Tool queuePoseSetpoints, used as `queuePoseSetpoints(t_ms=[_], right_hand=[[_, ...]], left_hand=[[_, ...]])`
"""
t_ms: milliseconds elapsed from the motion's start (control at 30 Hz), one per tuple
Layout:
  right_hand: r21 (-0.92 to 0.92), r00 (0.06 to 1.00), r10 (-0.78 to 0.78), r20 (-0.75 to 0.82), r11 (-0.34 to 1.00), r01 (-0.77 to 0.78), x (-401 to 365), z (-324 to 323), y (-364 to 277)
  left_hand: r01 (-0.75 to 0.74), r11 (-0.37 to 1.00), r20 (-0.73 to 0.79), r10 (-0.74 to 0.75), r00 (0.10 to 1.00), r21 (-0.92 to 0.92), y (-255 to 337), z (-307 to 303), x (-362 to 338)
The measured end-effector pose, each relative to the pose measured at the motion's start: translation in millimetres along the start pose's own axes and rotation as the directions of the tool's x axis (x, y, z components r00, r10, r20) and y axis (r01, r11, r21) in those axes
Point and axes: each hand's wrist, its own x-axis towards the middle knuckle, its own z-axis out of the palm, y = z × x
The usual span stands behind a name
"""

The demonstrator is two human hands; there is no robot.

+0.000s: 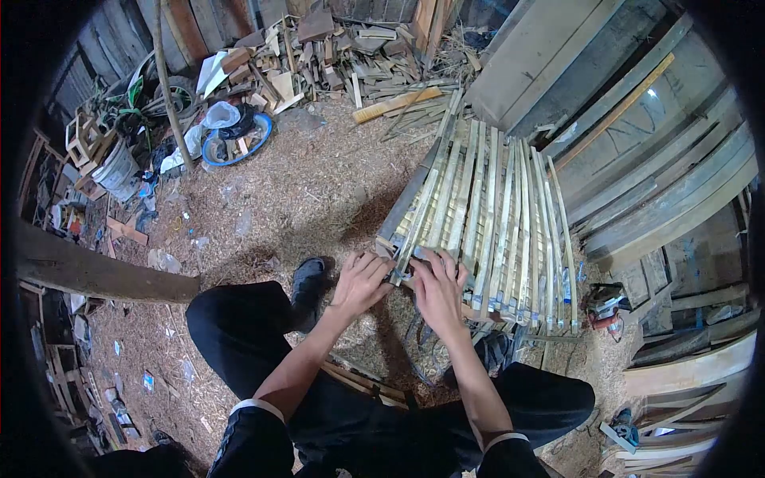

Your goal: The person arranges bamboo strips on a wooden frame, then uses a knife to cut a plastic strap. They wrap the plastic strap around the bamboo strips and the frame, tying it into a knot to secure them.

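Observation:
Long, narrow wooden strips [474,207] lie side by side in a row on a low support in front of me, fanning out slightly. My left hand [365,280] is at the near left corner, its fingers curled and closed by the end of the leftmost strip [413,231]. On the other side of that same strip end is my right hand [440,287], with bent fingers closed over the near ends of the strips. What the fingertips grip is hidden. Bluish bits [514,307] show along the near ends of the strips farther right.
Wood offcuts [319,64] are heaped against the back wall. A blue-rimmed basin [237,143] and a white bucket [118,171] stand at the left, near a wooden beam [103,267]. Large boards [550,56] lean at the right. A red-handled tool [607,325] lies by the strips. Shavings cover the floor.

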Motion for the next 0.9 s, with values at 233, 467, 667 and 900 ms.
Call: queuePoseSetpoints(t_ms=[233,467,667,900], right_hand=[[-0.14,0.99,0.091,0.111,0.987,-0.075,8,4,-3],[-0.163,0.985,0.101,0.138,0.983,-0.078,12,6,-4],[-0.094,0.949,0.152,0.275,0.987,-0.131,21,1,6],[-0.079,0.862,0.111,0.494,0.993,-0.083,37,-2,20]], left_hand=[[0.003,0.996,-0.018,-0.002,1.0,0.089,1,6,-2],[0.002,0.995,-0.044,0.003,0.999,0.103,2,6,-1],[-0.006,0.992,-0.073,0.015,0.997,0.125,2,7,-2],[0.0,0.992,-0.068,0.009,0.998,0.123,2,9,-4]])
